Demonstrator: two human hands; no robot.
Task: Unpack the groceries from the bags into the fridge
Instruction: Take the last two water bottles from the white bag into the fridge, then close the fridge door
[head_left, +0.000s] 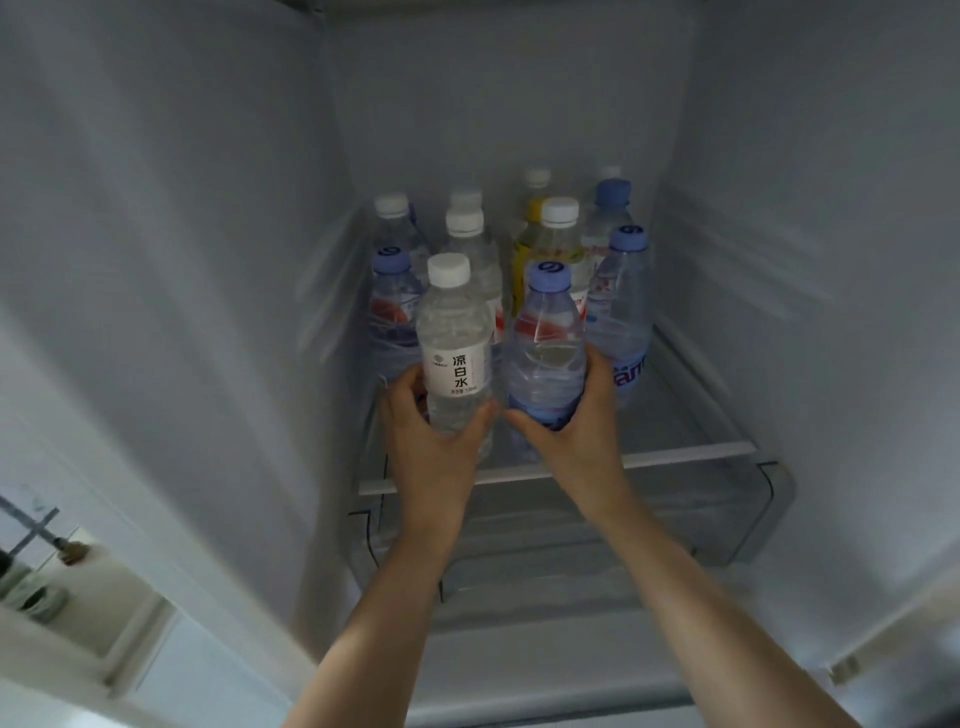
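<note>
White-capped clear bottle (453, 353) and blue-capped bottle (545, 348), upright; side by side above fridge shelf (675, 457)

The rear row of clear plastic bottles (537, 179) toward 12 o'clock is blurred and mostly hidden behind nearer ones. The yellow-labelled bottle (521, 254) shows only a sliver. The blue-capped bottle's red-and-white label (545, 325) is unreadable. At 8 o'clock, objects on a pale ledge (36, 597) are blurred and cut off. Both forearms leave the bottom edge.
</note>
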